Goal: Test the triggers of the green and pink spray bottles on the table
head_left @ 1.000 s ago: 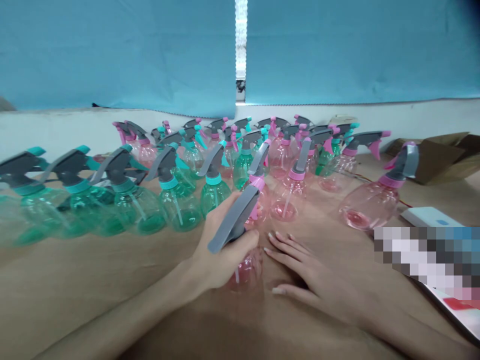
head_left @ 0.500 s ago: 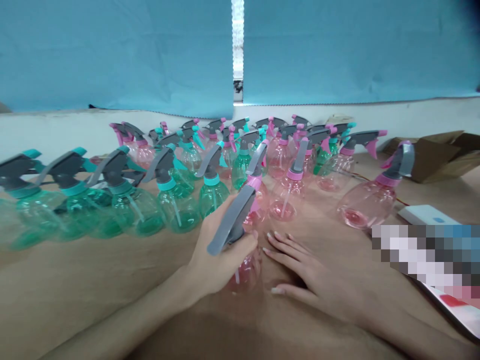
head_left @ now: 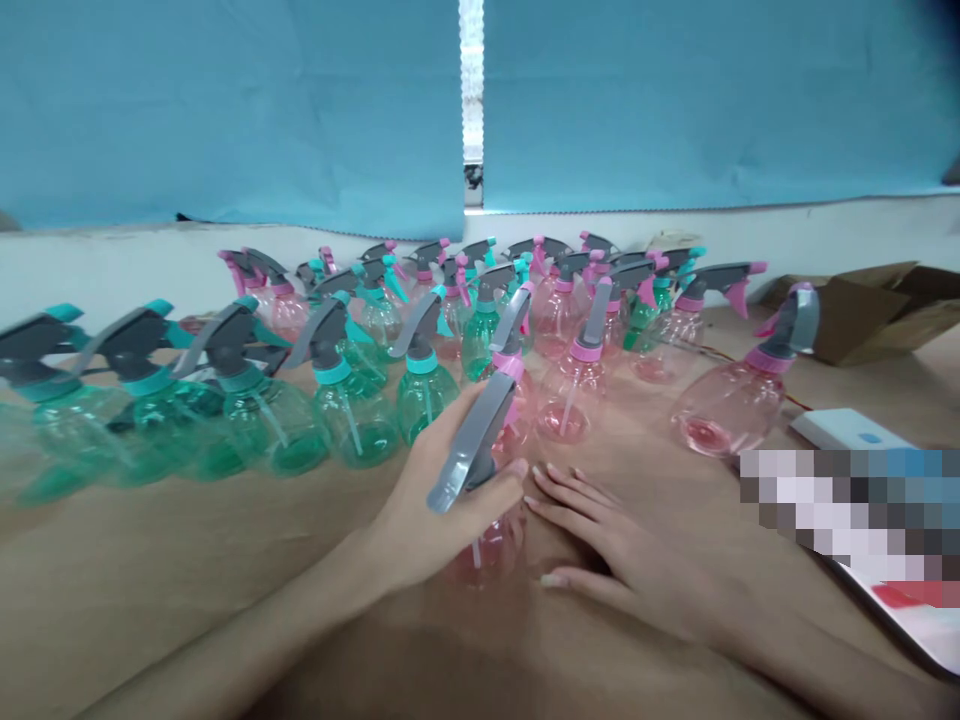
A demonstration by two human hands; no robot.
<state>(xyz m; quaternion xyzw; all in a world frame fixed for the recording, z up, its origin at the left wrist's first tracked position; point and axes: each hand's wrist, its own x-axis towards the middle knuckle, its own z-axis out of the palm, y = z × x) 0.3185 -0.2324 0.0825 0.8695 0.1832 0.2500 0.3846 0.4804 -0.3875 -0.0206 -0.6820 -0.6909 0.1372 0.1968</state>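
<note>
Gripping a pink plastic spray bottle (head_left: 484, 550) at lower centre of the frame, the left hand (head_left: 442, 510) is closed around the bottle's upper body, with its fingers wrapped across the front. The bottle leans, and its grey trigger head (head_left: 474, 445) points toward the lower left; whether its base touches the surface below cannot be told. The right hand (head_left: 622, 550) lies open and flat at lower centre-right, fingers spread on the brown paper (head_left: 150, 570) covering the table, just beside the held bottle and holding nothing. Behind both hands, massed rows of standing spray bottles fill the middle of the frame: green bottles (head_left: 352, 420) with teal collars toward the left, and pink bottles (head_left: 566, 405) with pink collars toward the centre and right. A larger-looking pink bottle (head_left: 724, 408) stands apart at right. A flattened cardboard box (head_left: 862, 315) lies at upper right, above a white box (head_left: 844, 428). A pixelated patch (head_left: 847, 510) hides part of the lower right. A white ledge (head_left: 127, 265) runs behind the bottles, beneath blue curtains (head_left: 225, 110) at the top.
</note>
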